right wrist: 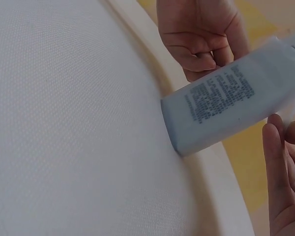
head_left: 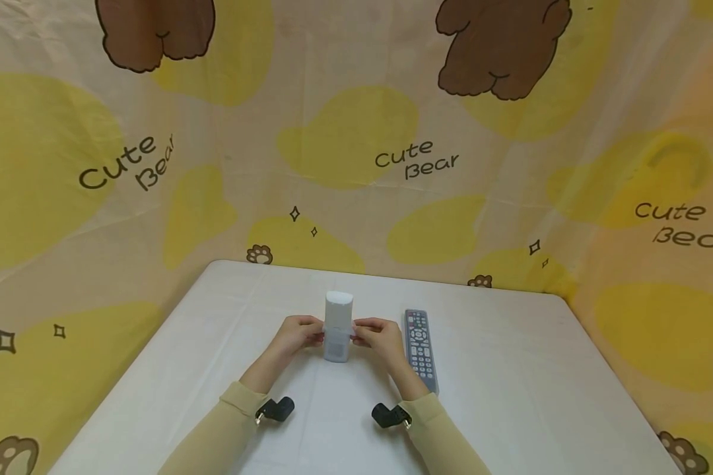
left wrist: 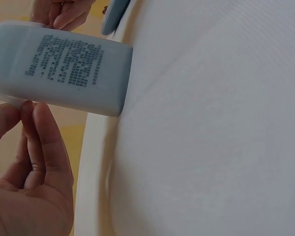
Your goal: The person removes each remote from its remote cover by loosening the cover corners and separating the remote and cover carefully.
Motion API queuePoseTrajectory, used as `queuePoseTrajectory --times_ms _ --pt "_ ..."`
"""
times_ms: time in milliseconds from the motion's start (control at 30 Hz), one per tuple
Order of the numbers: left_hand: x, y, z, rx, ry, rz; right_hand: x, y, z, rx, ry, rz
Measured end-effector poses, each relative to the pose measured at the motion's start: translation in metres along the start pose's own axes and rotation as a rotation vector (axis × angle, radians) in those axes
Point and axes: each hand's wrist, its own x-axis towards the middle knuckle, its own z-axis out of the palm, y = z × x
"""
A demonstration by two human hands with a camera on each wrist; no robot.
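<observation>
A white, oblong, remote-shaped object point(head_left: 339, 310) stands upright on the table between both hands. A translucent sleeve point(head_left: 336, 340) covers its lower part, and a block of small dark print shows through on the side facing me. My left hand point(head_left: 300, 332) pinches the sleeve's edge on the left between thumb and fingertips. On the opposite side my right hand point(head_left: 385, 337) pinches the edge likewise. In the left wrist view the sleeved lower end point(left wrist: 113, 73) looks smooth and flat-bottomed. The right wrist view shows the print point(right wrist: 219, 96) too blurred to read.
A grey remote control point(head_left: 420, 349) with many buttons lies just right of my right hand, its lower end close to the right forearm. The white table point(head_left: 511, 369) has rounded far corners. Behind it hangs a printed cloth point(head_left: 344, 138) with bears and yellow patches.
</observation>
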Motion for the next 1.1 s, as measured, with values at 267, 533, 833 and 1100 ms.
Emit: queuePoseTrajectory --times_ms 267,533,833,1100 --pt "0.002 -0.001 0.001 -0.004 -0.004 -0.011 -0.003 -0.008 -0.001 0.015 -0.028 0.026" --pt "0.002 0.000 0.001 0.011 -0.001 -0.049 -0.019 -0.032 0.001 -0.043 -0.019 0.046" --pt "0.004 -0.001 0.002 0.040 -0.001 -0.065 -0.021 -0.035 0.002 -0.037 -0.018 0.082" --pt "0.004 -0.002 0.002 0.052 -0.007 -0.078 -0.002 -0.004 0.000 -0.045 -0.001 0.114"
